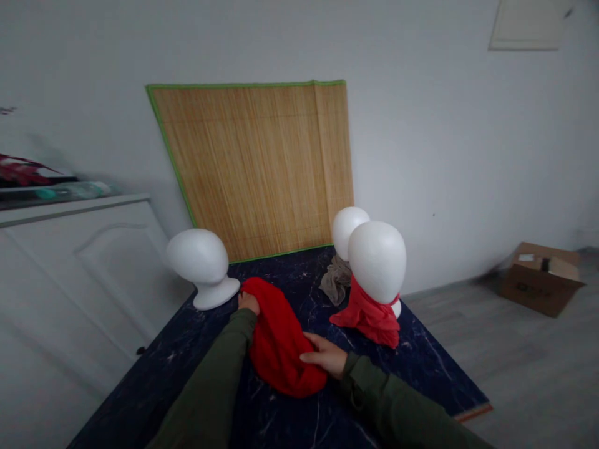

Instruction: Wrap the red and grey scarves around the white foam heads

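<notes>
A person in green sleeves works with both hands on a red cloth (281,343), which lies bunched on the near middle of a table (290,265) with a dark blue, white-veined top. The left hand (249,303) is at the cloth's far left end; its fingers are hidden by the fabric, so whether they are clenched cannot be told. The right hand (327,355) grasps the cloth's right edge, thumb and forefinger showing against the fabric.

Just left of the cloth's far end, a white mannequin head (199,257) leans left on its base. To the right, a nearer white head (378,262) has a coral-red fabric (372,318) around its neck, partly hiding a farther head (347,227) with grey-brown fabric (336,279) at its base. A green-edged bamboo mat (262,168) is against the wall behind, a white cabinet (107,274) is on the left, and a cardboard box (538,280) sits on the floor at far right.
</notes>
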A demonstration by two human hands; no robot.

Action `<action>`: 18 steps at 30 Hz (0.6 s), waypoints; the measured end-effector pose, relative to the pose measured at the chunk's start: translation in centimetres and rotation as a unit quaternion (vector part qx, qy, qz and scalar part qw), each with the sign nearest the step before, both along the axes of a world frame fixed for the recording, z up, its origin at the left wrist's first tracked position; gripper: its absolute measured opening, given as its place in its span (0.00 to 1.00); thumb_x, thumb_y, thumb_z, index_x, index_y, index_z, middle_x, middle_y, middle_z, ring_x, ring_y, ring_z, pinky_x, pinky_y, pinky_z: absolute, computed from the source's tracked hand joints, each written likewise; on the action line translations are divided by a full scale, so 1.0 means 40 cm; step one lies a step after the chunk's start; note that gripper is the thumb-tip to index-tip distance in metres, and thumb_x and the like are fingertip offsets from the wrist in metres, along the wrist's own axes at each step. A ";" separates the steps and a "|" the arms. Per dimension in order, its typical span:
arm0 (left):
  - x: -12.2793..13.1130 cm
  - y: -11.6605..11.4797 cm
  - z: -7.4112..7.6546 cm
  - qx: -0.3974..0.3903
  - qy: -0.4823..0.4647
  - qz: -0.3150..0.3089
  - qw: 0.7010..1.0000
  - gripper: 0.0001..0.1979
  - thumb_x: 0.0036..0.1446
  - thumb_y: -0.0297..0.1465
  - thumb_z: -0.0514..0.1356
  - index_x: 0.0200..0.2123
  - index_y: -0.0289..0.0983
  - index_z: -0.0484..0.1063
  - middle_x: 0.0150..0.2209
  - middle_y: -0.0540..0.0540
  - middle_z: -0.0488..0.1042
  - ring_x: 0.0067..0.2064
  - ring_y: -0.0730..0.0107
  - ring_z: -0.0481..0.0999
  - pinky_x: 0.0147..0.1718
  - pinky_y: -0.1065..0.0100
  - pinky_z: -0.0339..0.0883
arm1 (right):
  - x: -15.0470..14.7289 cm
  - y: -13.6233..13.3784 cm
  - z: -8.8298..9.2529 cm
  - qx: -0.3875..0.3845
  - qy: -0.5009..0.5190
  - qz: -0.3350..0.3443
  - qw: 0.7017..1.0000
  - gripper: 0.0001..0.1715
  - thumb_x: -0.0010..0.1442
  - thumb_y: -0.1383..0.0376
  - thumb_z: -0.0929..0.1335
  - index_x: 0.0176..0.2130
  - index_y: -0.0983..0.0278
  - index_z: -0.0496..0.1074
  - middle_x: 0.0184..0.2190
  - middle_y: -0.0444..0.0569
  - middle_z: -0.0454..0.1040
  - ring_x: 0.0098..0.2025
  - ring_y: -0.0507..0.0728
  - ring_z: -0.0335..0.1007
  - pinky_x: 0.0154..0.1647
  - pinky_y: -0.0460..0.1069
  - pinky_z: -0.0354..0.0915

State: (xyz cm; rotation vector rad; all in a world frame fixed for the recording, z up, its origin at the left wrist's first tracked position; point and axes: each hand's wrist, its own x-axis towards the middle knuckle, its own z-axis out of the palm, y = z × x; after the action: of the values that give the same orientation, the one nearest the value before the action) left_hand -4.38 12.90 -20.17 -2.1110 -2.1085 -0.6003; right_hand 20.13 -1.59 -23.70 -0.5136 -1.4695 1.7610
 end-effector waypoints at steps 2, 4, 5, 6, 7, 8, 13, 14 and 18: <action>0.002 -0.001 -0.005 0.023 -0.018 0.001 1.000 0.16 0.57 0.35 0.53 0.47 0.35 0.63 0.47 0.42 0.66 0.44 0.65 0.69 0.41 0.57 0.65 | 0.014 0.002 -0.006 0.113 -0.106 -0.098 0.983 0.36 0.46 0.59 0.69 0.54 0.64 0.60 0.53 0.53 0.64 0.53 0.58 0.60 0.56 0.55 0.52; 0.000 -0.021 -0.023 0.042 -0.034 0.006 0.998 0.15 0.56 0.34 0.54 0.46 0.34 0.64 0.46 0.42 0.67 0.45 0.63 0.69 0.43 0.56 0.64 | 0.034 -0.003 0.000 0.231 -0.194 -0.168 0.939 0.34 0.48 0.58 0.68 0.53 0.65 0.61 0.51 0.55 0.65 0.53 0.59 0.60 0.55 0.56 0.53; -0.003 -0.039 -0.035 0.055 -0.042 0.009 0.998 0.15 0.56 0.33 0.53 0.45 0.33 0.65 0.46 0.41 0.68 0.46 0.62 0.69 0.44 0.55 0.64 | 0.048 -0.008 0.006 0.281 -0.215 -0.193 0.915 0.30 0.50 0.59 0.67 0.52 0.65 0.62 0.50 0.55 0.66 0.52 0.59 0.61 0.54 0.56 0.55; -0.008 -0.062 -0.049 0.068 -0.050 0.013 0.996 0.14 0.56 0.31 0.52 0.45 0.33 0.66 0.45 0.39 0.69 0.47 0.60 0.69 0.46 0.55 0.63 | 0.066 -0.015 0.012 0.321 -0.223 -0.219 0.894 0.26 0.51 0.60 0.66 0.50 0.64 0.64 0.48 0.54 0.67 0.50 0.58 0.62 0.51 0.55 0.58; -0.013 -0.090 -0.063 0.083 -0.058 0.018 0.995 0.14 0.56 0.30 0.51 0.44 0.32 0.67 0.45 0.38 0.69 0.47 0.59 0.69 0.47 0.56 0.62 | 0.089 -0.022 0.018 0.353 -0.218 -0.252 0.874 0.21 0.53 0.62 0.65 0.47 0.63 0.66 0.45 0.53 0.68 0.48 0.58 0.63 0.48 0.54 0.60; -0.019 -0.119 -0.075 0.099 -0.066 0.022 0.993 0.15 0.56 0.30 0.49 0.44 0.31 0.67 0.45 0.36 0.69 0.48 0.58 0.68 0.48 0.57 0.62 | 0.116 -0.027 0.022 0.380 -0.205 -0.297 0.852 0.17 0.54 0.64 0.64 0.45 0.62 0.67 0.43 0.52 0.69 0.45 0.57 0.64 0.45 0.53 0.61; -0.028 -0.264 -0.101 0.154 -0.092 0.010 0.984 0.19 0.55 0.35 0.47 0.45 0.30 0.66 0.45 0.37 0.70 0.48 0.60 0.69 0.49 0.60 0.62 | 0.316 0.005 0.019 0.352 -0.075 -0.683 0.636 0.16 0.54 0.63 0.61 0.43 0.64 0.63 0.39 0.51 0.64 0.43 0.57 0.60 0.45 0.56 0.58; -0.019 -0.285 -0.098 0.164 -0.099 0.000 0.981 0.19 0.55 0.35 0.47 0.44 0.31 0.67 0.44 0.38 0.71 0.47 0.60 0.69 0.48 0.60 0.62 | 0.357 0.025 0.017 0.296 -0.064 -0.739 0.602 0.19 0.55 0.61 0.59 0.46 0.66 0.62 0.42 0.53 0.62 0.44 0.57 0.59 0.46 0.56 0.56; 0.079 -0.341 -0.065 0.224 -0.154 -0.081 0.959 0.16 0.56 0.36 0.48 0.43 0.34 0.67 0.42 0.40 0.72 0.45 0.61 0.70 0.46 0.59 0.63 | 0.455 0.110 0.015 0.116 -0.094 -0.744 0.651 0.28 0.57 0.56 0.55 0.50 0.72 0.60 0.48 0.59 0.61 0.53 0.59 0.53 0.55 0.57 0.46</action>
State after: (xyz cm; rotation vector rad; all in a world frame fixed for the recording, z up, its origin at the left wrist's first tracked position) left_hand -1.24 -0.73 -22.79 -2.0311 -1.7090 -1.3595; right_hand 38.33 2.81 -23.11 -1.2774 -0.7524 0.1708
